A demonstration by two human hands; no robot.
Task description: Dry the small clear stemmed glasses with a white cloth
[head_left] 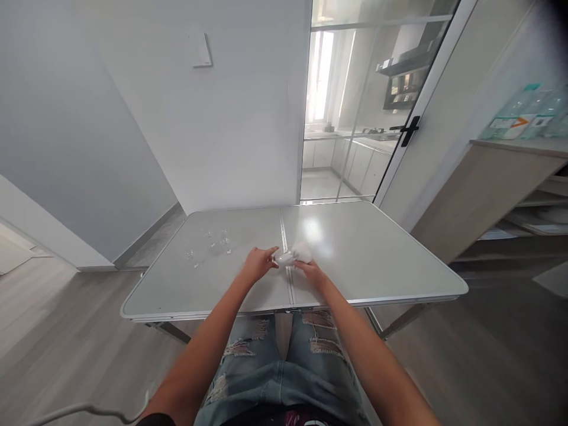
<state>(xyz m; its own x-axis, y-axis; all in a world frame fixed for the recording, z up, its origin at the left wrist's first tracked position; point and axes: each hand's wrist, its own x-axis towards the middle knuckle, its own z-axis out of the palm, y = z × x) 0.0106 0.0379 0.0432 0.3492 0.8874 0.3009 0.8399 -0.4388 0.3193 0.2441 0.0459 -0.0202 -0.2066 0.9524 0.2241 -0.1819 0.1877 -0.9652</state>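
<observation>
In the head view, the left hand (pixel 258 264) has its thumb and fingers closed around one end of a small clear object (pixel 284 258), above the middle seam (pixel 290 285) of the table (pixel 373 284). The right hand (pixel 314 273) pinches a soft white piece, perhaps a tissue (pixel 302 252), against the other end; how firmly each hand presses, I cannot tell. The object looks smooth, so I judge that it could slip out if the left fingers loosen while the right hand pushes or turns. If it is glass, which I cannot confirm, hard squeezing may crack it. Several small transparent pieces (pixel 220 241) lie beyond the left hand; because they are hard to see, a careless sweep of this arm could scatter them.
</observation>
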